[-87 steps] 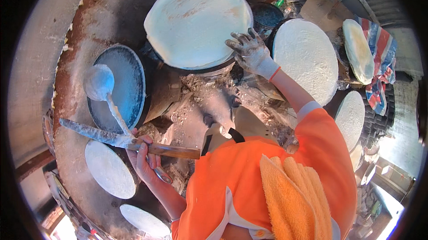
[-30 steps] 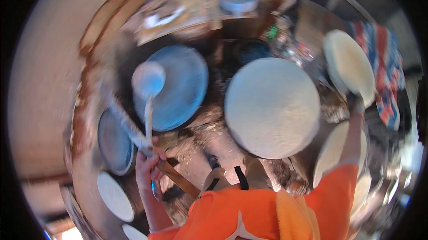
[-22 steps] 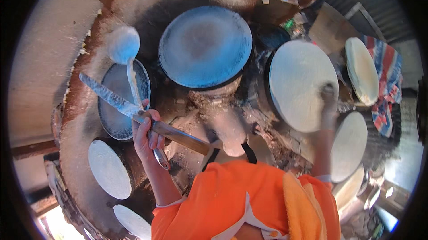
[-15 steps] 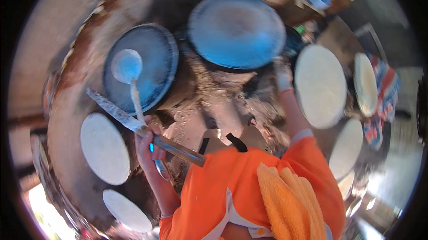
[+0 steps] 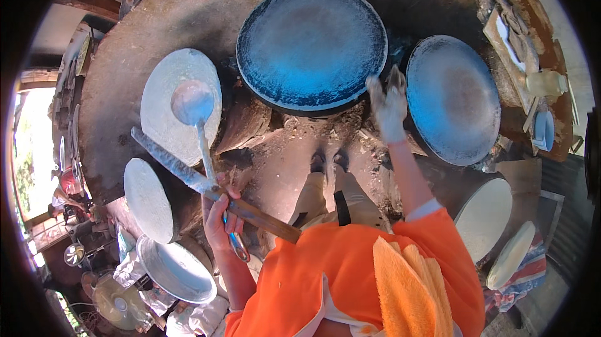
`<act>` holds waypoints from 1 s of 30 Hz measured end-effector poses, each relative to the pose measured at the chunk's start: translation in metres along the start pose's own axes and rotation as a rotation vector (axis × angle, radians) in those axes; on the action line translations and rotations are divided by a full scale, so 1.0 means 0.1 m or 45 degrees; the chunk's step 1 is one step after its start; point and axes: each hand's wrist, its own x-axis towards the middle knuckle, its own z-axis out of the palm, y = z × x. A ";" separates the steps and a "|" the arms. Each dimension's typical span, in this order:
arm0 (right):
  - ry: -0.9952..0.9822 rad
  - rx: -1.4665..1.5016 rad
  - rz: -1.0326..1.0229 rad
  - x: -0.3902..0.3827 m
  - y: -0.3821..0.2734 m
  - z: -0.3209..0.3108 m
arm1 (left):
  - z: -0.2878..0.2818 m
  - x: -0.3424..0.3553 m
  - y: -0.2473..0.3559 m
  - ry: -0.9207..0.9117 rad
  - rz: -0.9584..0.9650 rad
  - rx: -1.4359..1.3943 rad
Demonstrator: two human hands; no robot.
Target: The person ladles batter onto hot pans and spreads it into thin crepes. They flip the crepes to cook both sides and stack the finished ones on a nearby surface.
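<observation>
My left hand (image 5: 224,215) is wrapped round two handles: a metal ladle (image 5: 193,103) and a long flat wooden paddle (image 5: 175,165) crusted white toward its far end. The ladle's bowl, coated in white, hangs over a pale, white-covered round griddle (image 5: 159,118) on the left; the height of the gap is unclear. Whitish and dusty, my right hand (image 5: 388,105) has its fingers apart. It reaches to the right front rim of a large dark round griddle (image 5: 313,43); contact with the rim cannot be told. Another dark griddle (image 5: 454,99), dusted grey, lies just right of that hand.
More white-topped rounds stand at left (image 5: 148,202) and right (image 5: 485,218). A basin (image 5: 178,274) of whitish liquid is at lower left, near a fan (image 5: 116,302). Another person (image 5: 61,196) is far left. A board with a jar (image 5: 546,84) and a blue cup (image 5: 543,130) sits at right.
My view has turned left, bringing the formerly left dark griddle to the middle. The ladle and paddle came round with it, now over a pale griddle. My right hand moved to between two dark griddles.
</observation>
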 end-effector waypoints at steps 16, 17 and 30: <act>-1.312 1.592 0.798 -0.26 1.10 1.44 | -2.01 -1.01 0.56 0.134 0.107 -0.386; -1.421 1.522 0.965 -0.60 0.32 1.49 | -2.24 -1.14 0.57 0.184 0.144 -0.314; -1.794 0.892 -1.269 -4.33 -4.92 -0.44 | -3.91 -1.86 0.81 0.770 0.505 -0.071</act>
